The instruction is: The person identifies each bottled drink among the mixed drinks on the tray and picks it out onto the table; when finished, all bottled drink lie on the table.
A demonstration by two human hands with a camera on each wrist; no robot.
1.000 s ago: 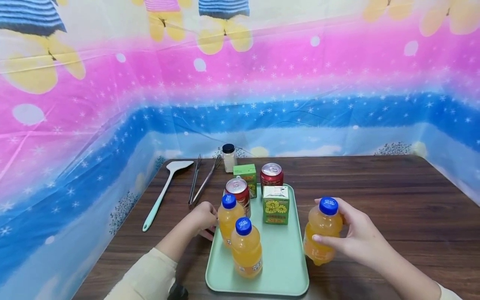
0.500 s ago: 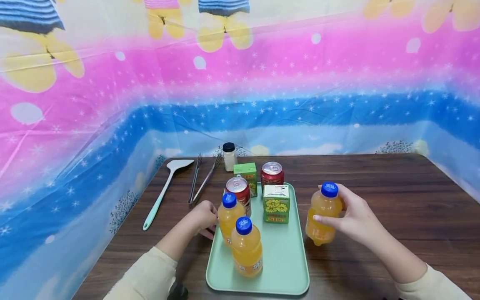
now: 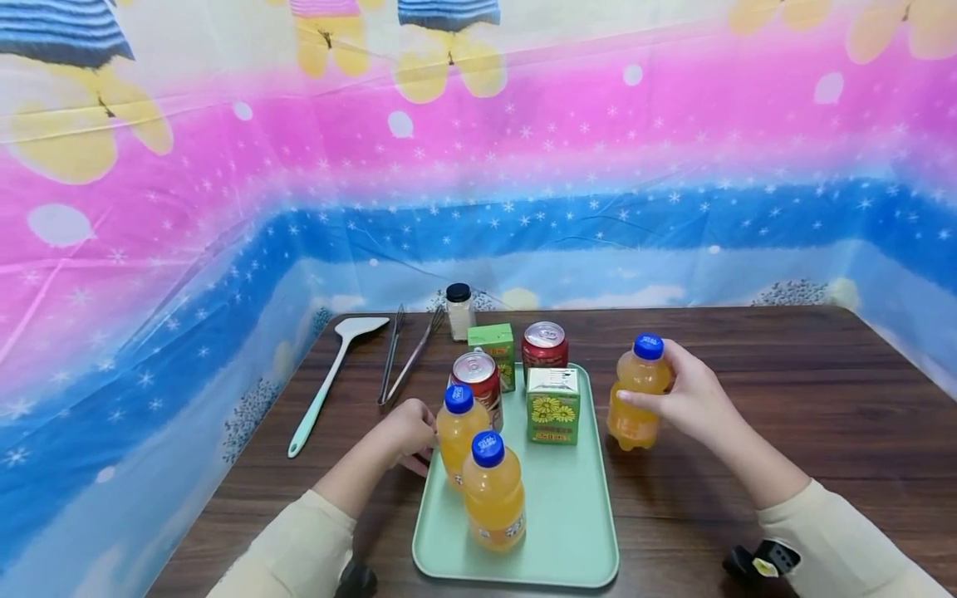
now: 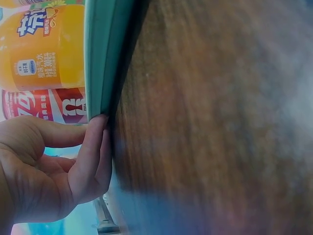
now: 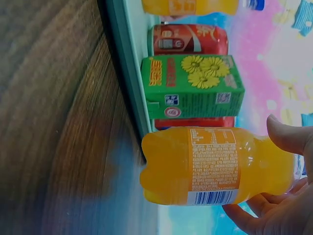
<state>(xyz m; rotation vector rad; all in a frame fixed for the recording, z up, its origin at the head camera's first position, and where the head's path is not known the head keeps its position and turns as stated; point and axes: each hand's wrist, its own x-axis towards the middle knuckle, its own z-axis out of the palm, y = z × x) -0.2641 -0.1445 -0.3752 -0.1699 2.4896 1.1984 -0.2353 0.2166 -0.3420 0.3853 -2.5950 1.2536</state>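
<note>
My left hand [image 3: 409, 436] pinches the left rim of a pale green tray [image 3: 564, 523], its thumb above and fingers below in the left wrist view. Two orange soda bottles [image 3: 493, 502] with blue caps stand upright at the tray's front left. Behind them are a red soda can [image 3: 478, 378], a green drink carton [image 3: 553, 407], a second carton [image 3: 493, 349] and another can [image 3: 545, 349]. To the right of the tray, my right hand [image 3: 695, 394] grips a third orange soda bottle [image 5: 212, 166] around its upper part. Whether its base touches the table cannot be told.
On the wooden table [image 3: 807, 390], a white spatula with a mint handle [image 3: 325, 399] and metal tongs [image 3: 404, 365] lie left of the tray. A black-capped jar [image 3: 459, 314] stands at the back. A patterned cloth [image 3: 583, 166] surrounds the table.
My right hand has carried the third bottle away from me, along the tray's right side towards the back. My left hand and the tray have stayed in place.
</note>
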